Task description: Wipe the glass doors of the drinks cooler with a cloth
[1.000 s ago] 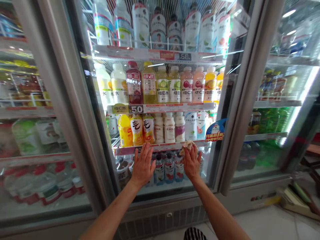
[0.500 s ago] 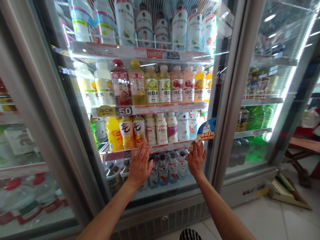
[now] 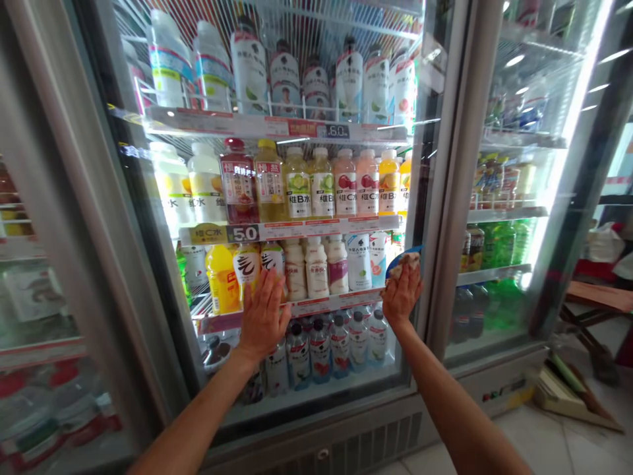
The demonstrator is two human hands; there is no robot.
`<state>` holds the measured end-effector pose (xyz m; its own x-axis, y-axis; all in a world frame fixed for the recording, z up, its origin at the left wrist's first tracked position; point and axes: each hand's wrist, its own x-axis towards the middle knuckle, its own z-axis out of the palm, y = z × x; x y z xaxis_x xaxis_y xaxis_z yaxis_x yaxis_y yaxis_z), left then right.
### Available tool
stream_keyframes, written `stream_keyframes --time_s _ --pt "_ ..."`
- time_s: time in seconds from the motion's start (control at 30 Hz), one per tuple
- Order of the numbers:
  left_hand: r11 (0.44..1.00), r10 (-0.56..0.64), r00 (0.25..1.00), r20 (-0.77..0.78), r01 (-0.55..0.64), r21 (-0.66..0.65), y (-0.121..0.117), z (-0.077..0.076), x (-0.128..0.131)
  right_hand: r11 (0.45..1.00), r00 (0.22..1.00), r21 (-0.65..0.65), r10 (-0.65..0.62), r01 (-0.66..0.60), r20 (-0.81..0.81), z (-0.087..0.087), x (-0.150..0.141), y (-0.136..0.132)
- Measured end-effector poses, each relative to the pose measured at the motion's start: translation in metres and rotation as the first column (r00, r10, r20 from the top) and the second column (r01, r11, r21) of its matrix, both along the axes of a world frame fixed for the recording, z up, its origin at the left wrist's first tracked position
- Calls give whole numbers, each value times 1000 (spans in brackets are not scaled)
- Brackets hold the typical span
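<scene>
- Store aisle, lined with lit drink coolers: pale floor tiles (image 3: 539,439) show below and to the right of the hands, and silver-framed glass doors stand ahead, the middle glass door (image 3: 448,198) directly before both palms.
- Left hand (image 3: 264,315) rests flat, fingers extended and thumb apart, gripping nothing; its fingertips overlap a juice bottle (image 3: 271,256) marked with a bold black character, seen through the pane.
- Right hand (image 3: 403,295), fingers close together, holds a crumpled pale cloth (image 3: 395,272) against the glass. Whether any fold is pinched cannot be told.
- Cloth lies beneath the right fingers, over a blue sticker (image 3: 415,252) whose edge peeks out beyond the fingertips.
- Between the hands, behind glass, stand small cream-coloured bottles (image 3: 316,267); lower down, a row of dark-capped bottles (image 3: 319,356) fills the bottom level.
- Judged by its look, the cloth should be light, soft and limp, hard to damage and apt to bunch or slide on slick glass; it is best held folded under spread fingertips, with even pressure. The pane looks stiff and smooth, better suited to a flat palm than a hard knock.
- Half a second earlier, the right hand sat below and left of the sticker, leaving its print exposed; now hand and cloth cover most of it. The left hand, too, reaches higher over the juice bottle.
</scene>
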<state>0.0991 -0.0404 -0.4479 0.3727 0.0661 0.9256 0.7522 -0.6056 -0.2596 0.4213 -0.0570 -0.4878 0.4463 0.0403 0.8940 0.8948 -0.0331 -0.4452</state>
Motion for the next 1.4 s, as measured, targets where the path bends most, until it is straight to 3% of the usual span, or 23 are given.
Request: stream_keyframes --time_s 0.13,0.23,0.33,0.4,0.47,0.53,0.6,0.63,0.7,0.8,0.9,0.97,1.07,1.13,1.17,1.27,1.33,1.4 --pt "999 28 998 63 -30 33 6 29 -9 997 994 72 -19 27 -107 75 11 6" --pt "998 30 996 80 -34 55 9 44 -8 998 1000 60 1 0 -18 100 -9 9" --pt "997 26 996 87 -33 71 10 53 -5 998 971 -33 55 -49 231 91 -30 6" --pt "996 27 996 91 -34 76 10 59 -6 994 943 -91 86 -59 323 83 -28 2" --pt "995 32 994 102 -41 91 10 65 -13 996 967 -72 61 -44 249 83 -12 -2" --pt "993 44 992 122 -57 103 9 73 -22 1000 998 -5 12 -12 65 92 5 -2" --pt "992 56 988 146 -72 108 9 80 -30 999 999 48 -2 4 -44 107 7 0" --pt "991 58 986 154 -76 109 9 83 -32 998 1000 58 7 -5 -22 113 -1 3" --pt "991 51 987 155 -69 114 7 87 -31 998 988 43 41 -48 149 120 -32 7" --pt "992 28 992 126 -43 115 4 91 -19 994 877 -58 105 -88 469 118 -86 11" --pt "993 24 994 111 -37 115 3 93 -15 989 800 -131 129 -64 585 113 -99 9" --pt "992 36 992 118 -49 115 5 95 -22 993 862 -112 86 -34 499 116 -75 5" --pt "992 57 986 155 -73 106 10 100 -40 999 992 -6 -32 33 125 133 -28 1" --pt "992 67 982 178 -85 96 12 104 -49 997 996 48 -58 62 -75 146 -16 2" --pt "992 70 981 182 -87 91 12 106 -50 997 995 59 -48 54 -90 150 -20 4" --pt "994 65 984 168 -78 76 10 110 -42 999 982 10 42 -44 183 149 -61 10" --pt "996 58 986 159 -69 63 9 112 -35 994 906 -61 111 -94 408 141 -91 13" --pt "997 63 985 160 -70 44 10 113 -32 989 843 -110 143 -100 519 134 -103 13"
